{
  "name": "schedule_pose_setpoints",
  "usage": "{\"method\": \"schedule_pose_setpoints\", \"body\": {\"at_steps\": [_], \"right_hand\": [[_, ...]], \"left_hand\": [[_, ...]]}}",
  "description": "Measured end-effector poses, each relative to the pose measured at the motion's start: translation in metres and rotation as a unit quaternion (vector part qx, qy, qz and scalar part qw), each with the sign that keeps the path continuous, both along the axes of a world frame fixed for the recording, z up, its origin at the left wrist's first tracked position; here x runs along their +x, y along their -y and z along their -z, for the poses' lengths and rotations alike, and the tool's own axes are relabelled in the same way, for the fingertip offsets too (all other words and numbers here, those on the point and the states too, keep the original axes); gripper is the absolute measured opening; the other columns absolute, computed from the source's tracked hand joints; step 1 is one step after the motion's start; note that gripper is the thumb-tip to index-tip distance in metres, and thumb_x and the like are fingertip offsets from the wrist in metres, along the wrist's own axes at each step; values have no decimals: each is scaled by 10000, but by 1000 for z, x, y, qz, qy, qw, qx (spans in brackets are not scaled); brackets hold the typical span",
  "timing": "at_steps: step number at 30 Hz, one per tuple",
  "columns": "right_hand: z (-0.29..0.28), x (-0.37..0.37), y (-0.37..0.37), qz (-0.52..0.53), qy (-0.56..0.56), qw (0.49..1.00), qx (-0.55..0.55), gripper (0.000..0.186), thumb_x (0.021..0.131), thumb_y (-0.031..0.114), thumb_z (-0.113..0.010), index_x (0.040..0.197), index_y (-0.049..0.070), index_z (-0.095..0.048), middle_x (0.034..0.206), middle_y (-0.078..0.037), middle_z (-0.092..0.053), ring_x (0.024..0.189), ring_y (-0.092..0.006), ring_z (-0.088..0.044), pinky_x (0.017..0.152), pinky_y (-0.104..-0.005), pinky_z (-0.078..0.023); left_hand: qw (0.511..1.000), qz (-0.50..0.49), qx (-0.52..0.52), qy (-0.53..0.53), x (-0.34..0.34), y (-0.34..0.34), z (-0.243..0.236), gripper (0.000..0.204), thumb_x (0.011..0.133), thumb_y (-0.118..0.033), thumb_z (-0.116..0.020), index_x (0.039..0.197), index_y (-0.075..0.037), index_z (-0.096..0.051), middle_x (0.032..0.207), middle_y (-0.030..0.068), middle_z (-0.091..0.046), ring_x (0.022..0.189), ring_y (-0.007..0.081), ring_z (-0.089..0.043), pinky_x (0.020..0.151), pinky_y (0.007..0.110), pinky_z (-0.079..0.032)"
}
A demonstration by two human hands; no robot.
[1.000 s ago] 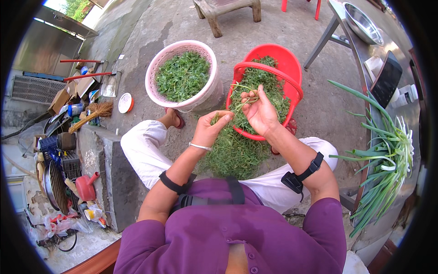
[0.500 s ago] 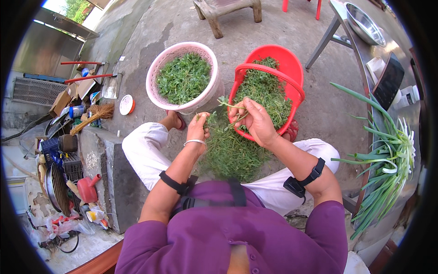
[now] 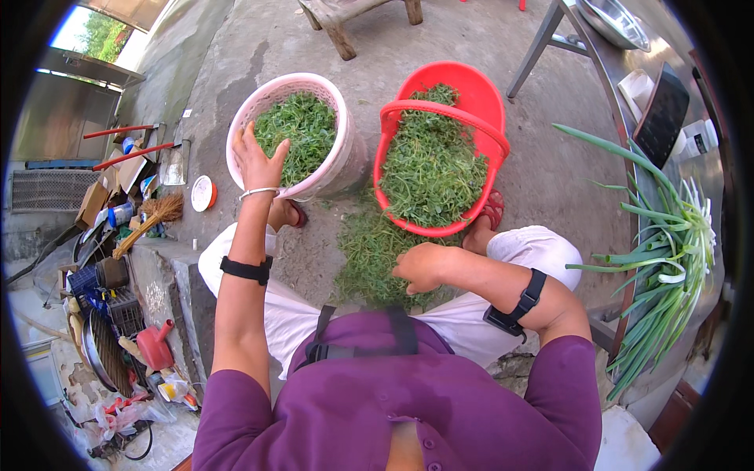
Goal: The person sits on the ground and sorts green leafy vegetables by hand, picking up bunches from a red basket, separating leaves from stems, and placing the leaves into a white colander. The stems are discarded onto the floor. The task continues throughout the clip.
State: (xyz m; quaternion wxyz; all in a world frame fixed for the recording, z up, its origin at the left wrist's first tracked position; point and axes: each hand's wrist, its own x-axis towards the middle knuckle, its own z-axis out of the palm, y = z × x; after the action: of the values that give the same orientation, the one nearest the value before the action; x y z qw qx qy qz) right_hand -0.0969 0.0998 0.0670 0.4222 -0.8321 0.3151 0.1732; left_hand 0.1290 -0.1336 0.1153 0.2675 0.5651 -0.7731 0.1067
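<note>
My left hand [image 3: 259,161] is open over the near left rim of the pink basket [image 3: 345,118], its fingers spread above the leafy greens [image 3: 302,129] inside. On the ground between my feet lies a loose heap of thin green stems and leaves [image 3: 363,259]. Low over the right side of this heap, my right hand [image 3: 424,267] has its fingers curled in. Whatever it may hold is hidden. Just beyond that hand, a red basket [image 3: 488,98] with an arched handle is filled with more cut greens [image 3: 436,169].
Spring onions [image 3: 667,267] lie on the metal table [image 3: 620,133] at right, beside a black tablet-like device [image 3: 661,114] and a steel basin [image 3: 613,22]. A wooden stool [image 3: 349,20] stands ahead. At left are a straw broom [image 3: 157,212], a red watering can [image 3: 155,345] and clutter.
My left hand has moved forward from the middle to the pink basket and opened. My right hand has dropped from beside the red basket toward the heap. The stem it pinched no longer shows.
</note>
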Motion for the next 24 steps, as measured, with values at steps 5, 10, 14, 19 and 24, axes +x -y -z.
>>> {"method": "schedule_pose_setpoints", "body": {"at_steps": [5, 10, 14, 19, 24], "right_hand": [[-4, -1, -1, 19, 16, 1000, 3, 364, 802, 319, -676, 1031, 37, -679, 1003, -155, -668, 959, -352, -650, 815, -458, -521], [-8, -4, 3, 5, -24, 999, 29, 368, 826, 338, -675, 1034, 35, -685, 1054, -157, -662, 1001, -354, -643, 838, -464, -518], [-10, -9, 0, 45, -3, 999, -12, 314, 788, 292, -669, 950, 27, -714, 947, -160, -692, 910, -339, -670, 787, -452, -534], [-13, -17, 4, 110, 18, 992, -54, 261, 809, 251, -629, 901, 22, -715, 893, -162, -702, 860, -338, -682, 759, -457, -537], [-36, -46, 28, 333, 48, 933, -131, 238, 843, 236, -587, 844, 26, -698, 860, -178, -692, 820, -354, -678, 730, -473, -527]], "left_hand": [[870, 248, 343, -253, -55, -52, 64, 257, 906, -82, -615, 1154, -18, -596, 1049, 93, -625, 892, 175, -624, 825, 291, -492], [813, 304, 496, 20, -85, -121, 147, 269, 854, -184, -600, 1079, -60, -678, 1248, 171, -571, 1208, 351, -492, 1030, 442, -389], [817, 275, 503, 59, -81, -134, 177, 273, 860, -182, -604, 1092, -59, -679, 1146, 155, -627, 1099, 342, -573, 979, 417, -443], [772, 250, 553, -190, -77, -123, 158, 183, 881, -102, -651, 1030, -11, -707, 1045, 98, -661, 984, 201, -626, 879, 311, -486], [727, 254, 516, -376, -63, -116, 90, 187, 871, -13, -660, 1050, -17, -716, 1088, 47, -632, 989, 124, -600, 831, 261, -500]]}}
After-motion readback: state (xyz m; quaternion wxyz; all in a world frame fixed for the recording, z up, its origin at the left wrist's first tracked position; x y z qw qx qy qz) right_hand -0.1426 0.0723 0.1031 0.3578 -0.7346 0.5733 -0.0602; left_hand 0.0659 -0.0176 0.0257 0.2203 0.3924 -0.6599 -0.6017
